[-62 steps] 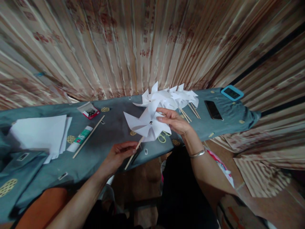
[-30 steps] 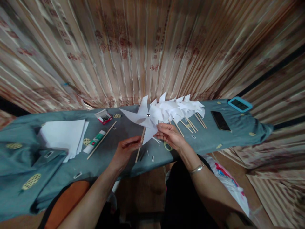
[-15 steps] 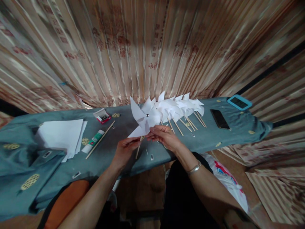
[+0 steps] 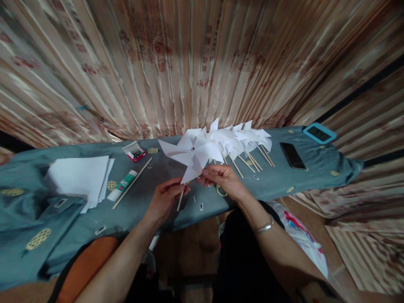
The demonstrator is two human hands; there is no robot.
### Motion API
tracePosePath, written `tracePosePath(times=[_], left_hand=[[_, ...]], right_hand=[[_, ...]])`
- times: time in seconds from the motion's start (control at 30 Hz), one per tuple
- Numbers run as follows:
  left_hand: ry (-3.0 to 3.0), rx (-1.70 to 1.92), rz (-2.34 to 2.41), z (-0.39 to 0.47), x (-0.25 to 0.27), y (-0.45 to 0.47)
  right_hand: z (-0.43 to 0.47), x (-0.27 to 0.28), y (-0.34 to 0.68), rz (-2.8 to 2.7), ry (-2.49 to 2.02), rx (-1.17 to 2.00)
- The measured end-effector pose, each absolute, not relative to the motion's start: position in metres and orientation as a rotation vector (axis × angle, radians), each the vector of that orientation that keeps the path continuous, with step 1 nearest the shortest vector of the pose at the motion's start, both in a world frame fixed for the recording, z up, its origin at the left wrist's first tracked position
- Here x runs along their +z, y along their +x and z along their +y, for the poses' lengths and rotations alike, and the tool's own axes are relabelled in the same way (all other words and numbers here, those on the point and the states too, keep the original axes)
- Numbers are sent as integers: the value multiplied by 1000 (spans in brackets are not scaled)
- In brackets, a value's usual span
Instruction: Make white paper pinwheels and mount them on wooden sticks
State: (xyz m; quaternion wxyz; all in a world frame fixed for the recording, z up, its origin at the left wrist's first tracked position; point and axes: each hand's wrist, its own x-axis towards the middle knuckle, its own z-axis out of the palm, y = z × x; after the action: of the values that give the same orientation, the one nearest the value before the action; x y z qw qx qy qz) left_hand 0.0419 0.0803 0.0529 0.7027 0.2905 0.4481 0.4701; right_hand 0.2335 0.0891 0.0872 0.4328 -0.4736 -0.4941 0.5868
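A white paper pinwheel (image 4: 184, 147) with a shiny round pin at its centre stands tilted in front of me. My left hand (image 4: 164, 195) is closed around its thin wooden stick (image 4: 180, 201), just under the blades. Fingers bent together, my right hand (image 4: 222, 179) pinches at the edge of a lower right blade; the exact contact is partly hidden. Behind and to the right, a row of finished-looking white pinwheels (image 4: 244, 141) lies overlapping, sticks pointing towards me. Under my right hand shows part of a yellowish-green ring (image 4: 221, 191).
On the grey-green cloth (image 4: 252, 189) at left lie white paper sheets (image 4: 77, 174), a glue stick (image 4: 123, 185), a loose wooden stick (image 4: 132, 183) and an open red-and-white box (image 4: 134, 151) of pins. A phone (image 4: 293, 155) and a blue-framed device (image 4: 319, 134) lie right.
The held pinwheel's blades have turned counterclockwise around the pin. My right hand has shifted slightly right, uncovering more of the ring. My left hand still holds the stick.
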Motion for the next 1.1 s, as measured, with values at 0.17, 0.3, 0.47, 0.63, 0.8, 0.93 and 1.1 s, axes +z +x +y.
tracePosePath(times=[0.17, 0.3, 0.47, 0.63, 0.8, 0.93, 1.1], left_hand=[[679, 1038, 993, 79, 54, 44], [664, 1074, 990, 78, 52, 45], [671, 1101, 972, 79, 52, 45], [720, 1130, 998, 81, 53, 42], [837, 1117, 1064, 82, 50, 31], [1000, 1029, 1117, 78, 48, 21], [1116, 903, 1126, 73, 49, 17]], right_hand=[[90, 83, 233, -1240, -1165, 1474], [91, 79, 233, -1245, -1160, 1471], [92, 75, 229, -1235, -1162, 1494], [84, 86, 238, -1344, -1107, 1631], [85, 101, 280, -1255, -974, 1679], [101, 94, 296, -858, -1067, 1241], [108, 83, 281, -842, -1037, 1451]])
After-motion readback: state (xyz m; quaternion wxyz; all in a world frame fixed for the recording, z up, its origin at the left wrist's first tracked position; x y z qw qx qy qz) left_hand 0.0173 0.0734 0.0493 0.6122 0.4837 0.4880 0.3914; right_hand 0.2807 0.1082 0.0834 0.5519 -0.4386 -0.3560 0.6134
